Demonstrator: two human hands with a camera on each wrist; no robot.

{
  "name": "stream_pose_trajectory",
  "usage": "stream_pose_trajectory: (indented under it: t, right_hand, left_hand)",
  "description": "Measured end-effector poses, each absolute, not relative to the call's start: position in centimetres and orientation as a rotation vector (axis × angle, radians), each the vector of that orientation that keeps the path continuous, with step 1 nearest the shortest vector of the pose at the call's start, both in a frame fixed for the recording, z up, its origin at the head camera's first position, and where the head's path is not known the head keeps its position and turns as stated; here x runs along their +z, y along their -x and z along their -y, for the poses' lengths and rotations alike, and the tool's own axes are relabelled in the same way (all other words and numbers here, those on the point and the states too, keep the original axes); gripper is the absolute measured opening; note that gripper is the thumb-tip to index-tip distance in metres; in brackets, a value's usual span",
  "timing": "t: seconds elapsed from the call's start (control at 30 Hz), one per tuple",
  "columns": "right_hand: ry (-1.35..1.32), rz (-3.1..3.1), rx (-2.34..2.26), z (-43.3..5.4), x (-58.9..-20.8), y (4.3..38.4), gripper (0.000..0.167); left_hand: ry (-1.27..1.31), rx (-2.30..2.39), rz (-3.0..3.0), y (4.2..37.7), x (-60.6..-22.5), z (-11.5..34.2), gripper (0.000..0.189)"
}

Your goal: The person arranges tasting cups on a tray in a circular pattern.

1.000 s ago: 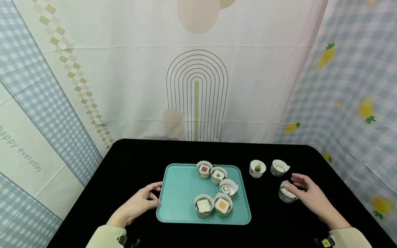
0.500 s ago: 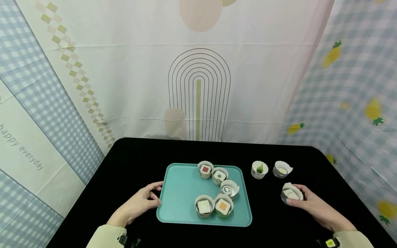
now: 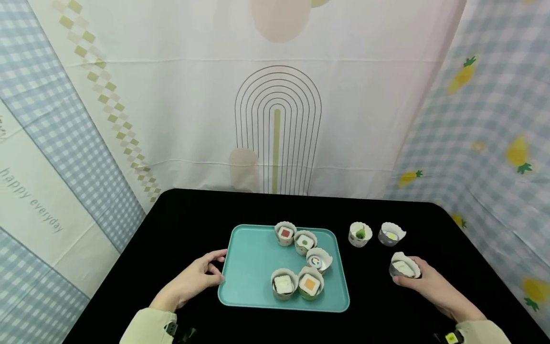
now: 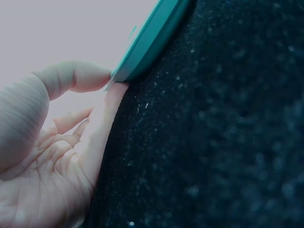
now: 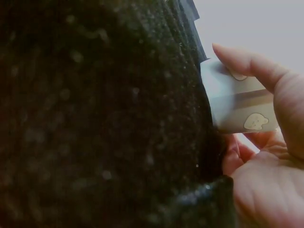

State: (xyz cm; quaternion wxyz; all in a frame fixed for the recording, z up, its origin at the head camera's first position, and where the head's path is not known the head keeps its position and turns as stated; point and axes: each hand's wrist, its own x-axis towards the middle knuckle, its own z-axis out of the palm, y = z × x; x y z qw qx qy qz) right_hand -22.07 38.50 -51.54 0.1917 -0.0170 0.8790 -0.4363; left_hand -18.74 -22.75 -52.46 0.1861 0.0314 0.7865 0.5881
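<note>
My right hand point(image 3: 437, 286) grips a grey paper baking cup point(image 3: 393, 273) with a white piece inside, thumb on the near side and fingers behind. In the right wrist view the cup point(image 5: 232, 111) shows its pale wall with a small cartoon print, close against the black tabletop. My left hand point(image 3: 191, 279) holds the left edge of a teal tray point(image 3: 245, 267). In the left wrist view the thumb and a finger pinch the tray's rim point(image 4: 147, 45). Several paper cups with small square cakes stand on the tray's right half, one topped orange point(image 3: 310, 284), one red point(image 3: 285, 232).
Behind the right hand stand two more paper cups, one with a green piece point(image 3: 360, 234) and one with a yellow-and-white piece point(image 3: 391, 235). The black table point(image 3: 193, 215) has rounded far corners. A printed curtain point(image 3: 197, 119) hangs behind it.
My right hand has closed its thumb and fingers round the grey paper cup, which now tilts slightly. The left hand has stayed at the tray's edge. The head view has shifted slightly.
</note>
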Motion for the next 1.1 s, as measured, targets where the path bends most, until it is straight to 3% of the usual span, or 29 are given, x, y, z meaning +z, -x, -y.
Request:
stream_pose_trajectory:
  t: [0.63, 0.97, 1.1]
  right_hand:
    - [0.045, -2.803, -0.932, -37.0, -50.2, 21.7, 0.078]
    - [0.164, -2.901, -0.941, -33.0, -47.5, 20.7, 0.075]
    - [0.194, -2.907, -0.943, -30.8, -46.4, 20.7, 0.085]
  left_hand:
    - [-0.094, 1.667, -2.206, 18.9, -52.2, 22.3, 0.076]
    - [-0.099, 1.666, -2.211, 18.9, -52.5, 22.7, 0.076]
    - [-0.092, 1.665, -2.216, 18.9, -52.6, 22.7, 0.076]
